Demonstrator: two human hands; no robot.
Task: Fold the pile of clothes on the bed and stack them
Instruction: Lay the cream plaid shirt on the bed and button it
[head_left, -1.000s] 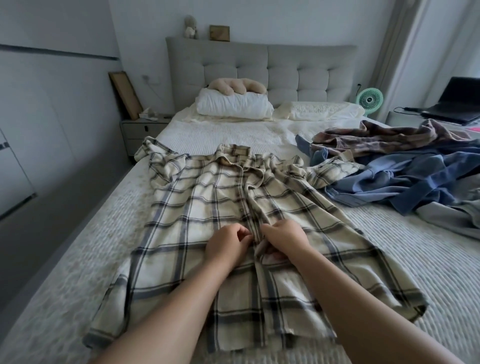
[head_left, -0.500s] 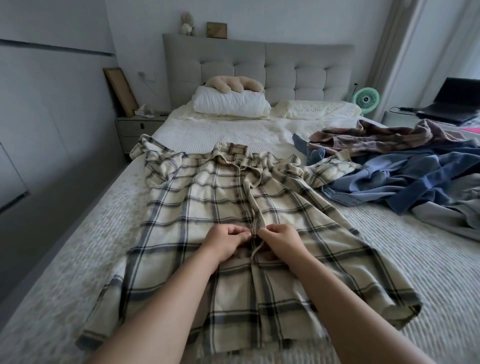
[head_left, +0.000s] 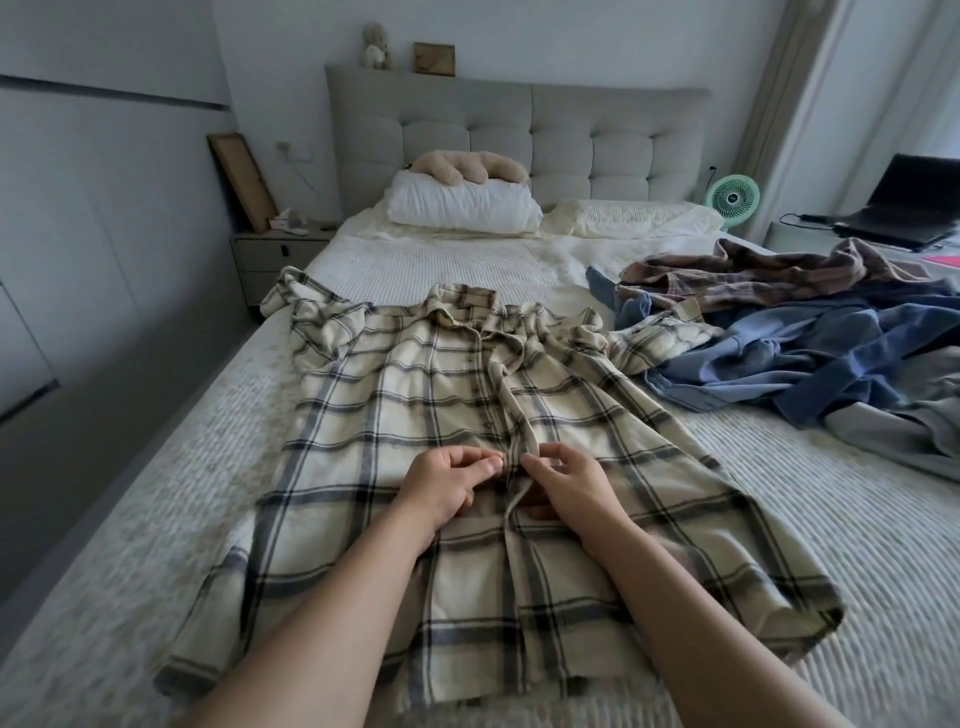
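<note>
Mid-frame, left hand (head_left: 451, 486) and right hand (head_left: 563, 480) pinched plaid shirt (head_left: 415, 415) placket, buttoning; slip risked misaligned, crooked fold.

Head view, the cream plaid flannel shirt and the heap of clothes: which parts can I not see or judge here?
- Cream plaid flannel shirt: the placket at the grip is covered by the left hand and right hand, so a fastened button cannot be confirmed.
- Its lower middle: hidden under both forearms.
- Heap of blue and brown clothes: cut off by the right edge; the garments overlap, so their number is unclear.
- Small picture on the grey headboard: too small to read.
</note>
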